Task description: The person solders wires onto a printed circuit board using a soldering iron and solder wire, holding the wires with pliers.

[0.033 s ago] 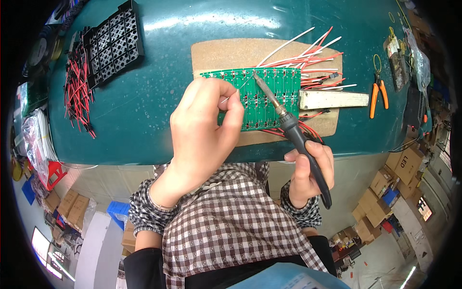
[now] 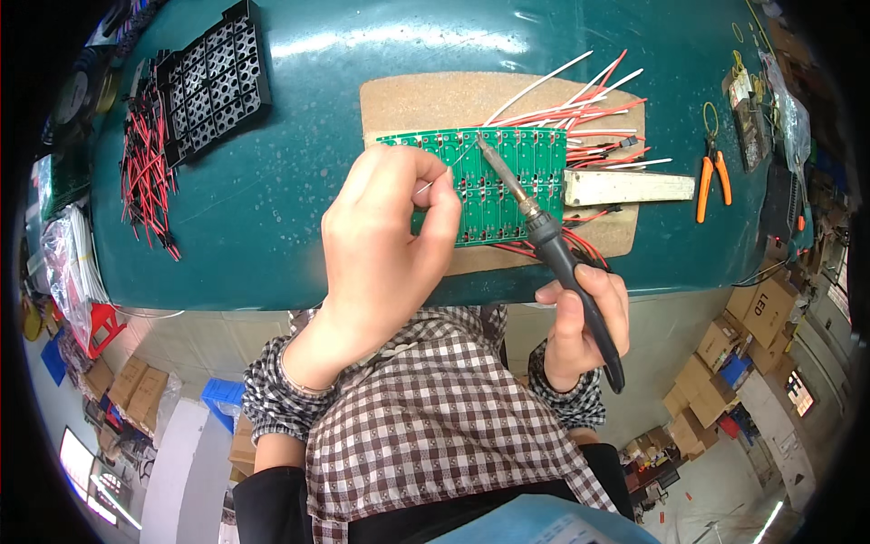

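A green circuit board panel [image 2: 480,218] lies on a tan fibre board [image 2: 417,100], with red and white wires [image 2: 589,113] fanning out from its far and right sides. My right hand [image 2: 589,322] grips the black handle of a soldering iron [image 2: 553,245], whose tip meets the panel's far edge. Between the thumb and forefinger of my left hand [image 2: 385,222] is a thin strand of solder wire [image 2: 460,159], its end near the iron's tip. That hand covers the panel's left part. A whitish bar [image 2: 630,188] rests against the panel's right edge, over some wires.
On the table's left are a black gridded tray [image 2: 217,86] and a bundle of red and black wires [image 2: 149,172]. Orange-handled cutters [image 2: 713,177] lie to the right, beside a worn narrow block [image 2: 749,131]. Cardboard boxes [image 2: 707,390] stand on the floor at right.
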Demonstrator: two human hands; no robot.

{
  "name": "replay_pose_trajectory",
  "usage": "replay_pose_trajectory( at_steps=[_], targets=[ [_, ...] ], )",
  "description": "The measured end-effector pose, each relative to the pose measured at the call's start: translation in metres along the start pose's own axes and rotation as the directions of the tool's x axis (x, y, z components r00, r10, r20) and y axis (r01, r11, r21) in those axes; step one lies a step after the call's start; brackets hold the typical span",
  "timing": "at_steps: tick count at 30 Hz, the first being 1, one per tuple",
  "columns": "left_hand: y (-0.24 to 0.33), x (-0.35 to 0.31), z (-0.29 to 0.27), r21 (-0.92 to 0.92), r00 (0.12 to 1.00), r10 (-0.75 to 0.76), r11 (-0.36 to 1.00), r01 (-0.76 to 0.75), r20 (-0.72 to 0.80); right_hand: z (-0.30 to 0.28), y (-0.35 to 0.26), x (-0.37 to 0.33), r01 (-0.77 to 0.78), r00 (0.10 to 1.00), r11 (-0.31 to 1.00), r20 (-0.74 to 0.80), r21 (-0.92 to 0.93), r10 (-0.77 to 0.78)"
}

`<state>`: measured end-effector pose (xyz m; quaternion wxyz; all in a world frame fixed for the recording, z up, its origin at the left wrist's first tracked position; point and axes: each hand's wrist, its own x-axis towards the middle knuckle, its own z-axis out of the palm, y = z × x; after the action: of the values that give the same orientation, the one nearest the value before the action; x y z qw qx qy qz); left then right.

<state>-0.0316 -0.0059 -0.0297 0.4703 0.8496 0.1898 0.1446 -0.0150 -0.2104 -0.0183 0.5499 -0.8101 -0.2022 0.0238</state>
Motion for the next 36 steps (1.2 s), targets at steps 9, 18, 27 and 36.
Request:
replay_pose_trajectory(
  at_steps=[9, 18, 27, 36],
  targets=[
    [0.001, 0.003, 0.008, -0.020, 0.998, 0.024, 0.999, -0.025, -0.058, 0.001, 0.001, -0.001, 0.005, 1.000, 1.000, 0.001, 0.000, -0.005],
    [0.003, -0.003, 0.002, -0.015, 1.000, 0.008, 1.000, -0.008, 0.005, 0.001, 0.003, -0.006, -0.009, 0.998, 0.996, -0.059, 0.092, 0.015],
    [0.003, -0.002, 0.006, -0.001, 1.000, 0.014, 1.000, -0.014, -0.018, -0.002, 0.001, -0.007, -0.025, 0.999, 0.997, -0.019, 0.071, 0.027],
    [0.003, 0.002, 0.012, 0.029, 0.999, 0.027, 0.999, -0.026, -0.032, -0.002, 0.001, -0.008, 0.002, 1.000, 1.000, 0.011, 0.008, -0.002]
  ],
)
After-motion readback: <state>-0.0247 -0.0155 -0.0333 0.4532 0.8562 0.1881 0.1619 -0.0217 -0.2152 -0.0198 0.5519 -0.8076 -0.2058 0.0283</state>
